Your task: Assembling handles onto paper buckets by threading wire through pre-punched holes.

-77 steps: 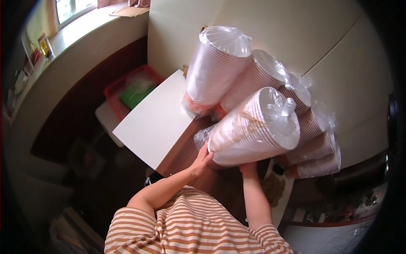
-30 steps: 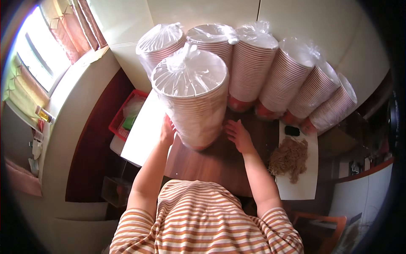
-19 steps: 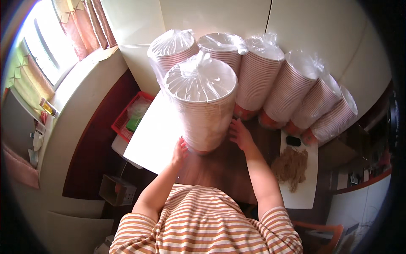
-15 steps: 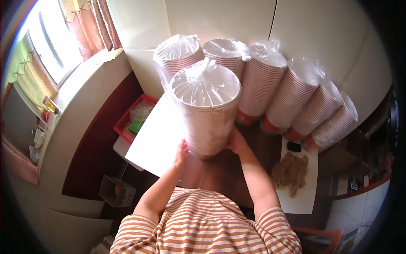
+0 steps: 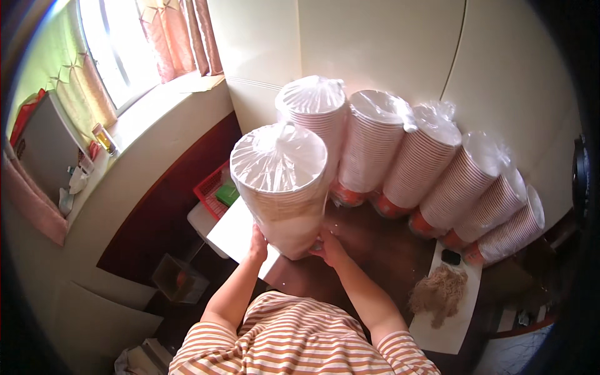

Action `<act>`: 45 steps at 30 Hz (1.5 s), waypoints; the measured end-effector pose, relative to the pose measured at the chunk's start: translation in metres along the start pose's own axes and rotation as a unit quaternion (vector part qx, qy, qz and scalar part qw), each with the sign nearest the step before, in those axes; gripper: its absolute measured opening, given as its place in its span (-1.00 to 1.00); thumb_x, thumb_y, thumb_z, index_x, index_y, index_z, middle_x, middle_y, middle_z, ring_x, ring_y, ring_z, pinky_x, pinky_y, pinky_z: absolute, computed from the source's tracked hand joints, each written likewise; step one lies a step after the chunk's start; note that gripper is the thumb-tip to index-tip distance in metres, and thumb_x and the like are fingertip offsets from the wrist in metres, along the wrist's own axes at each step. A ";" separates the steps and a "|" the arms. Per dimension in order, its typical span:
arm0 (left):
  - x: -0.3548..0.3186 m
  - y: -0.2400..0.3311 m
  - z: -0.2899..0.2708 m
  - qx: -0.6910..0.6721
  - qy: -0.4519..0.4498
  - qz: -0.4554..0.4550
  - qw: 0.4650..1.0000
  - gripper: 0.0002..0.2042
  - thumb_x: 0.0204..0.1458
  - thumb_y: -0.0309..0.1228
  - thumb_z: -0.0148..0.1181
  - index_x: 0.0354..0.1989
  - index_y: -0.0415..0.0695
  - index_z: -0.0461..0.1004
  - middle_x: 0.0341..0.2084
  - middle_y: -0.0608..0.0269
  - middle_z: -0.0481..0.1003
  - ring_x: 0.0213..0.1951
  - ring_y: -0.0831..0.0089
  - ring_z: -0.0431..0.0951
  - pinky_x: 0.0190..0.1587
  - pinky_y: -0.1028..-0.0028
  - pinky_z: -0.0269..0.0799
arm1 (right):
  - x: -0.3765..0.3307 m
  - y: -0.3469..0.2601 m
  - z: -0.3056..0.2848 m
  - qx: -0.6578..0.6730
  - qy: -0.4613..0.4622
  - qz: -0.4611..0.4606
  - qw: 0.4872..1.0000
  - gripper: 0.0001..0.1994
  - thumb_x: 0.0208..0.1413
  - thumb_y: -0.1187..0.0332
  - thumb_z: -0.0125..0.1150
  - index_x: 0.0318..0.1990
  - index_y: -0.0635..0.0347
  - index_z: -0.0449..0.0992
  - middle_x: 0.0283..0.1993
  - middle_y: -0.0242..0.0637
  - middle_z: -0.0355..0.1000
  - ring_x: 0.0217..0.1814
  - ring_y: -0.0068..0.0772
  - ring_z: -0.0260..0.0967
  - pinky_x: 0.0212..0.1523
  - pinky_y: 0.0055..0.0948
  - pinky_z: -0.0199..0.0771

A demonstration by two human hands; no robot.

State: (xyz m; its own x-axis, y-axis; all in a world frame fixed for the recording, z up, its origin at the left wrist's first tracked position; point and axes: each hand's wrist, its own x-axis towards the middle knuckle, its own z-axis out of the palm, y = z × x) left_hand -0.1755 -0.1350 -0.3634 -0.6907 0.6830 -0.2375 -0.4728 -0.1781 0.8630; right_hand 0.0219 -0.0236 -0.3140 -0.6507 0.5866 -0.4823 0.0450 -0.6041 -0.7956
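The pale wall (image 5: 375,37) takes up the most room before me, and below it spreads the dark brown table (image 5: 369,265). Along its far side stands a row of six plastic-wrapped stacks (image 5: 415,165) of white tubs, red at their bases. The front stack (image 5: 284,203), wrapped the same way and knotted on top, is directly between my hands, its bulk rising beyond them. My left hand (image 5: 259,244) presses its lower left side, and my right hand (image 5: 327,247) has its fingers curled against the lower right, close to the base; together they clasp it. I can't tell whether its base rests on anything. Right of my right arm lies a white board (image 5: 434,337), then, leftward past the stack, a red basket (image 5: 211,194). A brown fibrous tangle (image 5: 439,294) sits on the board, with a small black object (image 5: 450,257) just beyond it.
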 end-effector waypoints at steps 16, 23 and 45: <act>-0.020 0.101 0.006 -0.063 -0.026 0.165 0.984 -0.42 0.26 -0.07 -0.28 0.29 -0.27 0.03 0.31 0.10 0.05 0.34 0.33 0.02 0.34 0.35 -0.15 | -0.081 -0.098 0.031 -0.354 0.084 -0.568 0.738 -0.78 0.02 0.46 0.20 -0.14 0.23 0.48 -0.06 -0.12 0.42 0.02 -0.13 0.38 0.04 -0.34 0.36; -0.050 0.185 0.058 0.048 -0.130 0.321 0.937 -0.22 0.09 0.18 -0.10 0.30 -0.23 0.04 0.26 0.10 0.15 0.30 0.24 0.09 0.33 0.26 -0.11 | -0.089 -0.104 0.029 -0.336 0.092 -0.574 0.741 -0.76 -0.02 0.48 0.21 -0.15 0.21 0.49 -0.09 -0.15 0.43 -0.03 -0.13 0.40 -0.02 -0.33 0.40; -0.098 0.238 0.114 0.409 -0.087 0.522 0.743 -0.35 0.02 0.20 0.02 0.05 -0.15 0.41 0.15 0.01 0.28 0.32 0.01 0.00 0.30 0.01 -0.17 | -0.093 -0.156 0.101 -0.293 0.200 -0.596 0.721 -0.87 -0.29 0.41 0.23 -0.62 0.23 0.39 -0.57 -0.24 0.38 -0.49 -0.18 0.37 -0.47 -0.28 0.30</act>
State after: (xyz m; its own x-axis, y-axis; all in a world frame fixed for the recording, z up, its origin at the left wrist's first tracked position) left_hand -0.1582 -0.1634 -0.0841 -0.3322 0.5689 0.7523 0.8111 -0.2348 0.5357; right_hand -0.0014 -0.0387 -0.1081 -0.2265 0.6798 0.6976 0.0230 0.7197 -0.6939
